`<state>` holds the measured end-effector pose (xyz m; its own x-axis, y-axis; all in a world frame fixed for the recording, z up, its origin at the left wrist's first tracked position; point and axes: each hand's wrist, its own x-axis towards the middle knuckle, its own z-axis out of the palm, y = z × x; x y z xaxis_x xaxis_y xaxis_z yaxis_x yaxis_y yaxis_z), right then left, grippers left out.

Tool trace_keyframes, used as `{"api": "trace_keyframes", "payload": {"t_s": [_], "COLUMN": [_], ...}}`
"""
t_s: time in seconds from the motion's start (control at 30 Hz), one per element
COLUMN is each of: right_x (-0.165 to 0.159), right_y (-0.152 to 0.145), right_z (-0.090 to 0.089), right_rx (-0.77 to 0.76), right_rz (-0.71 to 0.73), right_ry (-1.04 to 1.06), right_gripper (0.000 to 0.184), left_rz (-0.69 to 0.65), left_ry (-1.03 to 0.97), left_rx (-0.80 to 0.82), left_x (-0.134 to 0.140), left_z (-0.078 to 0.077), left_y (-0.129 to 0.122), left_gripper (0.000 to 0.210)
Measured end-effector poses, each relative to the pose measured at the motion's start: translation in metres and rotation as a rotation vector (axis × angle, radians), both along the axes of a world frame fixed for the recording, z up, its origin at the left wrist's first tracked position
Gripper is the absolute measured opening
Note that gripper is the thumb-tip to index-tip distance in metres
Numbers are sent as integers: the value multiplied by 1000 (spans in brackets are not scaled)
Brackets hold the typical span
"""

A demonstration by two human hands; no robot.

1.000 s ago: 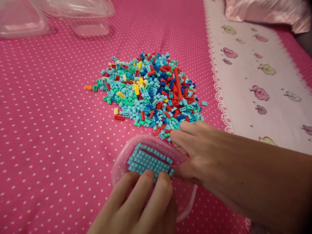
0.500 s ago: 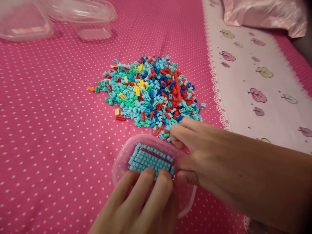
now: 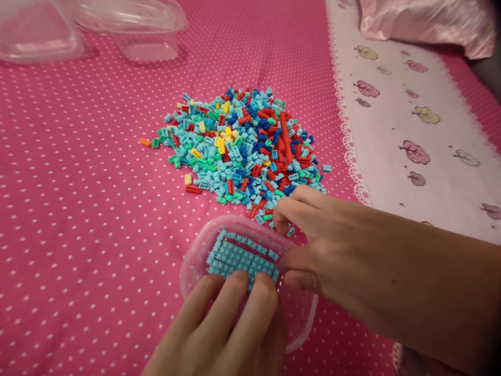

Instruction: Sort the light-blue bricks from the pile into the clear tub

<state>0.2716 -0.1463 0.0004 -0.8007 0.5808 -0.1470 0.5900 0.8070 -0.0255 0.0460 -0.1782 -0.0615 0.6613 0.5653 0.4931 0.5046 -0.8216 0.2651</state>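
A flat block of light-blue toy bricks (image 3: 242,256), studs up, lies inside a clear plastic container (image 3: 195,240) with a rounded rim. One row at its far side is set apart by a narrow gap. My left hand (image 3: 235,313) comes from the bottom, its bent fingers closed over the near edge of the bricks; the thumb is hidden. At the block's right end is my right hand (image 3: 305,235), curled, with index finger and thumb close together at the corner. Whatever lies between those fingertips is hidden.
Just beyond the container is a heap of loose small bricks (image 3: 242,146), mostly light blue, red, dark blue, green and yellow. Clear plastic containers (image 3: 148,47) stand at the back left. A pink dotted cloth (image 3: 97,235) lies underneath, with a lace-edged printed strip (image 3: 383,156) at right.
My right index finger and thumb have shifted slightly at the block's right end. A light-blue piece seen beside them before no longer stands out there. My left hand stays in place.
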Motion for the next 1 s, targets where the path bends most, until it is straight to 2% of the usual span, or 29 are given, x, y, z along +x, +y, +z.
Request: {"api": "trace_keyframes", "payload": {"t_s": [0.37,0.6,0.73,0.9,1.0], "right_x": [-2,5,5,-9,-13], "right_y": [-1,-6,-10,-11,-9], "right_z": [0,3,4,6,5], "right_rx": [-23,-72,-18,36,41], "right_rz": [12,-52,-148,-170,-163], "right_ry": [-17,45,63,82,91], "right_gripper": [12,5,18,8,8], "left_rz": [28,17,28,58,71], "left_ry": [-61,-22,20,13,15], "left_rx": [-13,17,48,72,84], "left_x": [1,0,2,5,6], "left_z": [-2,0,2,2,1], "left_y": [1,-1,-2,-3,-4], "left_gripper": [14,16,22,23,22]}}
